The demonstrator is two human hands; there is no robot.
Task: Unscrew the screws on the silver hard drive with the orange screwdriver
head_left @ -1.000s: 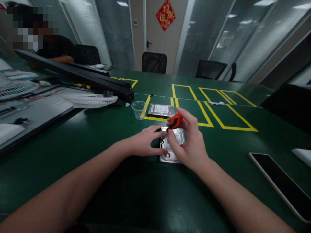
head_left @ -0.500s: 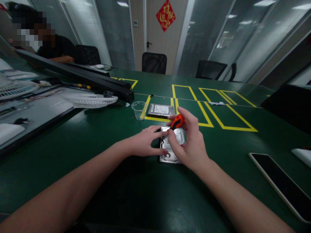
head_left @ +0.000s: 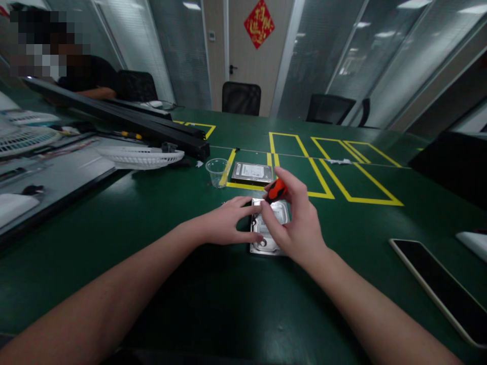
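Overlapping one hard drive: two hands, one screwdriver.

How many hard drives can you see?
2. One drive is under the left hand and right hand; the other is beyond them, right of the clear cup. More could be hidden in the clutter at left.

Regular office vibe: pale door dead ahead at 12 o'clock, red diamond decoration on it, black mesh chair in front. More dark chairs between 10 and 11 and between 1 and 2. Glass partitions at 11 and 1. Big green table stretches up from 6. Bright strips around 1–2, maybe reflected ceiling lights.
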